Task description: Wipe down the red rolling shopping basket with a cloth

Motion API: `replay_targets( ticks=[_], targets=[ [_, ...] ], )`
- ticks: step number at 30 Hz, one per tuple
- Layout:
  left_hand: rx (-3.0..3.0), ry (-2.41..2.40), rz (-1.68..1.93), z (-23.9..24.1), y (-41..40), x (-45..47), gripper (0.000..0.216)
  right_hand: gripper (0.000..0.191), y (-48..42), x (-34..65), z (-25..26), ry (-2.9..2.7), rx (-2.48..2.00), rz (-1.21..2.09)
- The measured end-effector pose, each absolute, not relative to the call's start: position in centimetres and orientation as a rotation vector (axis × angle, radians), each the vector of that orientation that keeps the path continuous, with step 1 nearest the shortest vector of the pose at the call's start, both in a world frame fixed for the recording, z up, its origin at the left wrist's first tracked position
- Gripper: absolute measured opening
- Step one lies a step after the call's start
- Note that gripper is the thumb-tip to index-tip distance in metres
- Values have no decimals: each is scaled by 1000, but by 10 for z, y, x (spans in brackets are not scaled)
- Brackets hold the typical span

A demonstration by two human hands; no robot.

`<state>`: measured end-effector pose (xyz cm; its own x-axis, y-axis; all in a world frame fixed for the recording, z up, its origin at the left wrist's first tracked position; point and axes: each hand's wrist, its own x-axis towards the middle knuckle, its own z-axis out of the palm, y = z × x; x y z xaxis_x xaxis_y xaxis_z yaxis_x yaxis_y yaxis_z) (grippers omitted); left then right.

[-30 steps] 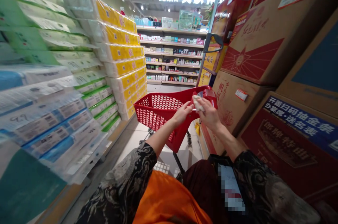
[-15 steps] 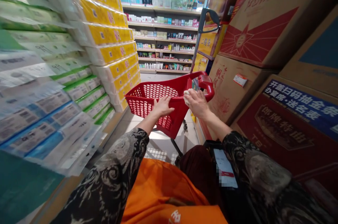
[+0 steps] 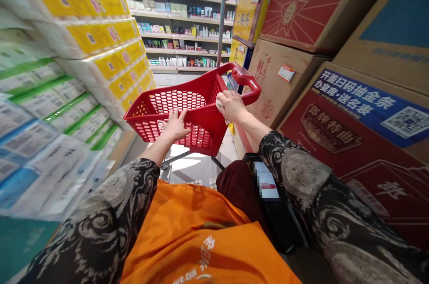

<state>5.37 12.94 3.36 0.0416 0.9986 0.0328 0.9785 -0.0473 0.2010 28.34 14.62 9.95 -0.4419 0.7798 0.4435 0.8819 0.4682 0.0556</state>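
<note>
A red plastic shopping cart (image 3: 204, 134) with a perforated basket stands sideways in front of me. My left hand (image 3: 176, 125) rests against its near rim, fingers spread, with nothing visible in them. Close to the handle (image 3: 246, 79), my right hand (image 3: 233, 106) is closed around a crumpled white cloth (image 3: 220, 102) and touches the near rim. Part of the cloth is hidden under the fingers. Through the mesh, the basket's inner wall (image 3: 177, 100) shows.
Wrapped tissue packs (image 3: 97, 43) are stacked on the left. Liquor cartons (image 3: 335, 127) rise close on the right. Shelves of small boxes and bottles (image 3: 181, 16) cross the back. A metal pole (image 3: 221, 29) with a dark loop handle stands behind the cart. A phone (image 3: 266, 181) lies beside my leg.
The view has tilted down and shifted, so the cart and both hands appear farther left. The handle end looks swung slightly away. The cloth stays in my right hand; my left fingers remain spread at the rim.
</note>
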Motion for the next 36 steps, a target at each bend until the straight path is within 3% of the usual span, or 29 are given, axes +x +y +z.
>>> replay_targets(
  ticks=[8, 18, 27, 36],
  targets=[
    [1944, 2315, 259, 18, 121, 16, 86, 33, 149, 320, 112, -2294, -1428, -452],
    [1932, 2277, 252, 25, 114, 21, 77, 33, 155, 230, 66, -2516, -1225, -471],
    [1970, 2251, 262, 23, 106, 21, 74, 36, 156, 329, 99, -2187, -1446, -642],
    [2057, 2289, 219, 14, 104, 18, 76, 31, 153, 213, 55, -2387, -1314, -505]
  ],
)
